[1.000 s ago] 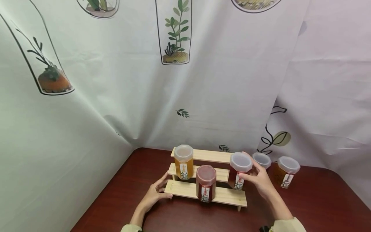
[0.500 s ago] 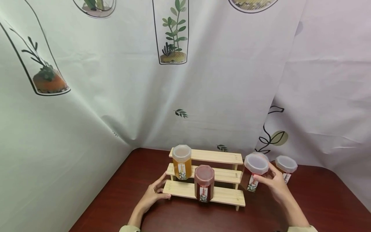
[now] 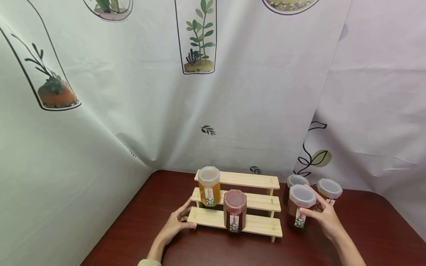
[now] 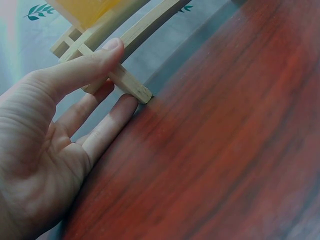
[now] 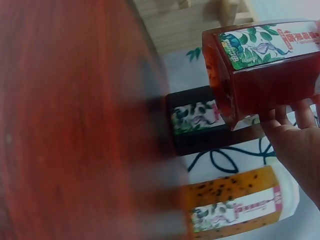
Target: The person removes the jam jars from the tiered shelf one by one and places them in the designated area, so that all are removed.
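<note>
My right hand [image 3: 325, 218] grips a clear jar of red-brown jam [image 3: 302, 207] with a whitish lid, right of the three-step wooden rack [image 3: 261, 224]. In the right wrist view this jam jar [image 5: 270, 75] is upright, its base above the table. At the rack's left end is my left hand [image 3: 175, 223]; its thumb and fingers hold the lowest step near a leg [image 4: 131, 84]. An orange-yellow jar [image 3: 209, 188] stands on the middle step at the left. A dark red jar [image 3: 235, 212] with a reddish-looking lid stands on the lowest step.
Behind the held jar stand a dark jar [image 5: 197, 120] and an amber jar with dark specks [image 5: 235, 202], both on the reddish-brown table [image 3: 199, 251]. A white printed cloth [image 3: 249, 111] hangs behind the table.
My right hand has carried the red-brown jam jar from the rack's right end rightward, then down and slightly nearer. My left hand keeps its hold on the rack.
</note>
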Motion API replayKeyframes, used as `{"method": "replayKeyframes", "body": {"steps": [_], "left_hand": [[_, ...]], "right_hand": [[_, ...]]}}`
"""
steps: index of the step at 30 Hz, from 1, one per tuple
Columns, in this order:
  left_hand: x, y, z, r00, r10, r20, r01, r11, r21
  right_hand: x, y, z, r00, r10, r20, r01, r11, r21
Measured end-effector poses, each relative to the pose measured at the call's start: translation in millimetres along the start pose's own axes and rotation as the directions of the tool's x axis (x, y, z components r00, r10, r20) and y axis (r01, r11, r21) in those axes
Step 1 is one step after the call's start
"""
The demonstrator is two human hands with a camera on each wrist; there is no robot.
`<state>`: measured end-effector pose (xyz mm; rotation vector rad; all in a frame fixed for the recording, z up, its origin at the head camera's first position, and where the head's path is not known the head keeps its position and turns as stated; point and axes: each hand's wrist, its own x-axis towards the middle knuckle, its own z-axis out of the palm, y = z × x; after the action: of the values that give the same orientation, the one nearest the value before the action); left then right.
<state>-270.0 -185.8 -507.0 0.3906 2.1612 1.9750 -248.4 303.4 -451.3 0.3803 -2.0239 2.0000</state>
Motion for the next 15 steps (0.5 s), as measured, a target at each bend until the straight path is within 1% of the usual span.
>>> {"method": "replayKeyframes", "body": {"steps": [4, 8, 11, 15], "left_hand": [[0.2, 0.0, 0.6, 1.0, 0.0, 0.004, 0.0, 1.0, -0.002], [0.8, -0.1, 1.0, 1.0, 0.003, 0.005, -0.003, 1.0, -0.007], [1.0, -0.1, 0.6, 1.0, 0.003, 0.003, -0.003, 1.0, -0.009], [0.3, -0.5, -1.3, 1.0, 0.004, 0.009, -0.004, 1.0, -0.003]], "right_hand": [[-1.6, 7.1, -3.8, 0.999, 0.048, 0.0, -0.048, 0.999, 0.018], [-2.3, 15.5, -6.9, 0.997, 0.077, 0.024, -0.077, 0.997, 0.031], [-3.6, 23.6, -7.6, 0.995, 0.074, 0.063, -0.078, 0.995, 0.062], [-6.7, 34.1, -7.3, 0.99, 0.054, 0.127, -0.074, 0.986, 0.152]]}}
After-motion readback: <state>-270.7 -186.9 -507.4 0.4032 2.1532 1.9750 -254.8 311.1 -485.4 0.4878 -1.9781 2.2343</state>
